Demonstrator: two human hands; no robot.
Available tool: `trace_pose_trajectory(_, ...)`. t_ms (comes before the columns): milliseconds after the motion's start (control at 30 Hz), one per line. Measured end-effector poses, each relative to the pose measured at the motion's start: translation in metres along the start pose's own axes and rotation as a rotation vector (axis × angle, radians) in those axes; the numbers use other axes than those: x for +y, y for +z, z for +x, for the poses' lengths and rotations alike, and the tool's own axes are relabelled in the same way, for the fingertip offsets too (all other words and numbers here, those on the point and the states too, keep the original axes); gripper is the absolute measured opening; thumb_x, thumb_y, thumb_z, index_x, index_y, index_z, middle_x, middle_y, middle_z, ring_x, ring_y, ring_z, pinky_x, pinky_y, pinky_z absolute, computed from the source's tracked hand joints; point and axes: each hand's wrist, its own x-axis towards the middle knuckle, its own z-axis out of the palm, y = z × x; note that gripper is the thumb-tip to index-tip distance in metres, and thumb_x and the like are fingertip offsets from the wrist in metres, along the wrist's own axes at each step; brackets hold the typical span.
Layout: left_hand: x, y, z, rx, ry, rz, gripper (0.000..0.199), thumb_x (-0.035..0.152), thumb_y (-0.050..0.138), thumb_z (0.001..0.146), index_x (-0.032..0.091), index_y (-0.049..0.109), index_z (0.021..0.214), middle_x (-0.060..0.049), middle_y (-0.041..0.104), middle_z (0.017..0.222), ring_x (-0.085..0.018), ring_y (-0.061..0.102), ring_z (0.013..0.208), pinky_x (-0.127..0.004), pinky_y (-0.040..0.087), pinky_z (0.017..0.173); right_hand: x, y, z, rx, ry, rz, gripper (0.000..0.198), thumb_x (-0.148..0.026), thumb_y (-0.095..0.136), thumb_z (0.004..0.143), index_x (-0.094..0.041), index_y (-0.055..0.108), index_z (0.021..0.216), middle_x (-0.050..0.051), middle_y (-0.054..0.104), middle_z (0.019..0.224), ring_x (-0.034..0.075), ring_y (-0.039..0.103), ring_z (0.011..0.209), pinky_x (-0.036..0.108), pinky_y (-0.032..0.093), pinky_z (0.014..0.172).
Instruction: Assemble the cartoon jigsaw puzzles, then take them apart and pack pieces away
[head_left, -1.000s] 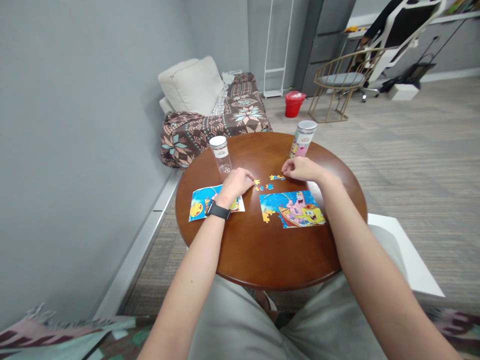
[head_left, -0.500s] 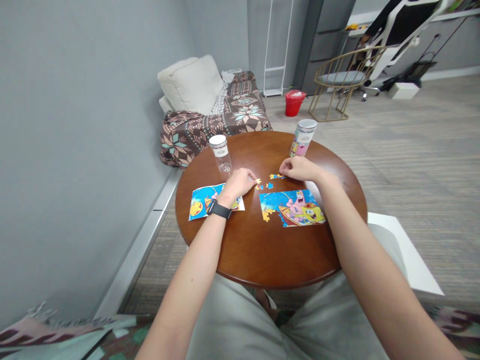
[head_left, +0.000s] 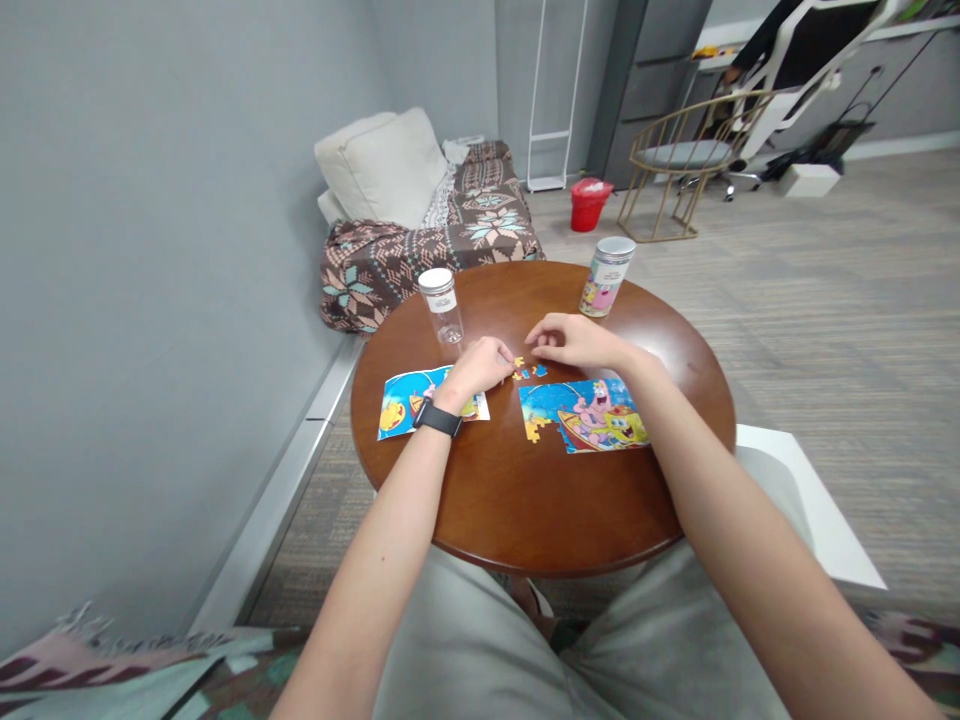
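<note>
On the round wooden table [head_left: 495, 500] lies a partly assembled cartoon jigsaw puzzle [head_left: 592, 408], with a gap along its lower left edge. Several loose puzzle pieces [head_left: 540, 371], yellow and blue, lie just beyond it. My left hand [head_left: 484, 366], with a dark watch on the wrist, is closed in a pinch on a yellow puzzle piece [head_left: 519, 362] at the left of that group. Above the right side of the pieces hovers my right hand [head_left: 574, 341], fingers apart and nothing visible in them. Under my left forearm is a printed reference picture [head_left: 405, 402], partly covered.
A clear jar [head_left: 446, 318] with a white lid stands at the back left of the table. At the back right is a cartoon-labelled jar [head_left: 604, 280]. Beyond are a covered sofa [head_left: 480, 225], a red bin [head_left: 589, 207] and a gold-framed chair [head_left: 686, 155].
My right hand has moved left from the far right pieces, and its fingers have spread. The left hand stays almost still in its pinch.
</note>
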Motion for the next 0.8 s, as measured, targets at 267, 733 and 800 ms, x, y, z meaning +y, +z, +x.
trace_pose_trajectory(267, 0.0, -0.004, 0.0, -0.005, -0.031, 0.003, 0.018, 0.024, 0.067, 0.081, 0.012, 0.075, 0.093, -0.01, 0.074, 0.091, -0.019, 0.068, 0.087, -0.028, 0.049, 0.087, -0.01, 0.025, 0.01, -0.009, -0.06, -0.102, 0.019, -0.025, 0.068, 0.078, -0.015, 0.074, 0.092, 0.005, 0.062, 0.083, 0.014, 0.056, 0.071, 0.025, 0.044, 0.069)
trace_pose_trajectory(733, -0.004, -0.003, 0.001, 0.019, 0.008, 0.014, 0.015, 0.019, 0.064, 0.081, 0.015, 0.076, 0.089, -0.008, 0.074, 0.09, -0.019, 0.067, 0.088, -0.028, 0.049, 0.091, -0.009, 0.016, 0.005, -0.058, -0.038, -0.097, 0.022, -0.015, 0.067, 0.075, -0.016, 0.073, 0.096, 0.005, 0.064, 0.089, 0.014, 0.06, 0.076, 0.024, 0.046, 0.072)
trace_pose_trajectory(800, -0.005, -0.002, 0.002, 0.024, 0.008, 0.014, 0.015, 0.02, 0.064, 0.081, 0.016, 0.076, 0.089, -0.008, 0.074, 0.09, -0.019, 0.067, 0.089, -0.028, 0.049, 0.091, -0.008, 0.016, 0.005, -0.065, -0.057, -0.095, 0.023, -0.018, 0.068, 0.075, -0.017, 0.074, 0.098, 0.005, 0.062, 0.088, 0.014, 0.059, 0.075, 0.024, 0.046, 0.072)
